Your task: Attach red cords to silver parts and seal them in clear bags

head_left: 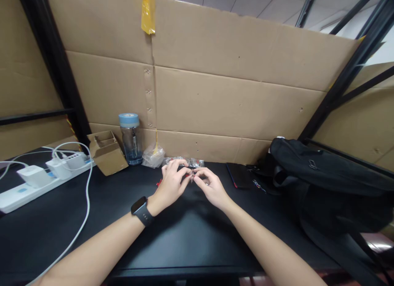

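Observation:
Above the middle of the black table [191, 232], my left hand [172, 181] and my right hand [212, 187] meet fingertip to fingertip. Both are closed in a pinch around a small, thin item [192, 176], partly reddish and too small to name. A dark watch [143, 210] is on my left wrist. Just left of my left hand a small red piece [159, 182] shows on the table. Behind my fingers lie small clear plastic packets [197, 163] with bits of red in them, partly hidden by the left hand.
A white power strip [40, 185] with plugs and cables lies at left. Near the cardboard wall [209, 101] stand an open cardboard box [107, 152], a blue-lidded bottle [131, 140] and a clear plastic bag [154, 154]. A dark flat pouch [238, 176], keys [259, 186] and a black backpack [332, 183] occupy the right.

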### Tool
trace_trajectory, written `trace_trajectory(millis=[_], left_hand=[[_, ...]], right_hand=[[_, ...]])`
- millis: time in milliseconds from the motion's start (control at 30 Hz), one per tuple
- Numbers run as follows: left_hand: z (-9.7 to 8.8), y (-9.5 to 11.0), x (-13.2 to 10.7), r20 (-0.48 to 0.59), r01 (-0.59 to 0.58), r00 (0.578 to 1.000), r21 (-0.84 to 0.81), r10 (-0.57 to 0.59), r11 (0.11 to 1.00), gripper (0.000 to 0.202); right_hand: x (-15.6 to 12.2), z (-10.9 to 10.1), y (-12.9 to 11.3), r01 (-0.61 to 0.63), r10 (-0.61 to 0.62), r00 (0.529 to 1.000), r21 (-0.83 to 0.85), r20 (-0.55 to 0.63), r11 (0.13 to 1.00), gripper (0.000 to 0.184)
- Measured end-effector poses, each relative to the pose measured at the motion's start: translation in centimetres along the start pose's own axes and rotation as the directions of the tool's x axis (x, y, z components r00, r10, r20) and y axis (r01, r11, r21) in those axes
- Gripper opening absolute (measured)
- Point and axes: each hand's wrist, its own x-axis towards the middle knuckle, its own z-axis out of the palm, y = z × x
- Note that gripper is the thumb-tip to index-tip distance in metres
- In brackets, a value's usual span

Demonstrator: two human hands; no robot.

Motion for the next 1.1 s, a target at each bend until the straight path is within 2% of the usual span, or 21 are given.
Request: trace_trajectory(millis=[100,200,267,367,467,533,600,733,833,967,1000,1100], left_hand=[[-0.1,0.2,0.1,0.028,-0.017,0.999,-0.028,0.018,0.999,0.013],[-0.6,-0.7,0.5,0.092,-0.016,0.996,-0.075,0.023,0.997,0.015],[-1.1,-2.4,0.9,0.138,0.011,0.990,-0.085,0.001,0.996,0.018],[-2.1,-5.9,1.3,0.249,0.027,0.968,-0.044,-0.015,0.999,0.022],[-3.1,-9.1,1.2,0.400,0.030,0.916,-0.025,-0.017,0.999,0.023],[-3.3,-10.2,1.0,0.482,0.037,0.876,-0.047,-0.009,0.998,0.023],[-3.2,-10.5,0.8,0.528,0.040,0.849,-0.076,0.006,0.996,0.022],[-2.4,-9.4,0.6,0.562,0.037,0.827,-0.076,0.012,0.996,0.014],[-1.9,-8.6,0.5,0.566,0.066,0.825,-0.087,-0.005,0.994,0.010],[-1.4,-8.3,0.1,0.555,0.069,0.832,-0.095,-0.005,0.993,0.013],[-1.3,-8.3,0.0,0.548,0.059,0.837,-0.086,-0.002,0.994,0.014],[-1.2,-8.0,0.1,0.512,0.028,0.859,-0.074,0.014,0.997,0.014]], right_hand=[[0.1,-0.2,-0.2,0.050,-0.050,0.999,-0.079,0.007,0.996,0.018],[0.1,-0.4,-0.1,0.069,-0.068,0.998,-0.160,0.007,0.985,0.014],[0.2,-0.9,0.0,0.122,-0.115,0.993,-0.278,0.040,0.953,0.010],[0.3,-2.2,0.2,0.216,-0.183,0.976,-0.403,0.120,0.889,0.007],[0.5,-3.3,0.2,0.230,-0.178,0.971,-0.418,0.159,0.879,0.008],[0.5,-3.5,0.0,0.237,-0.160,0.965,-0.433,0.206,0.870,0.008],[0.4,-3.4,-0.3,0.251,-0.137,0.953,-0.449,0.271,0.857,0.009],[0.2,-3.1,-0.2,0.260,-0.069,0.922,-0.477,0.381,0.839,0.010],[0.3,-3.7,0.7,0.237,-0.043,0.936,-0.538,0.349,0.809,0.006],[0.3,-5.4,2.4,0.182,0.021,0.954,-0.631,0.300,0.754,0.035],[0.4,-5.7,2.7,0.165,0.044,0.954,-0.643,0.296,0.748,0.037],[0.5,-6.1,3.3,0.122,0.095,0.950,-0.637,0.296,0.761,0.030]])
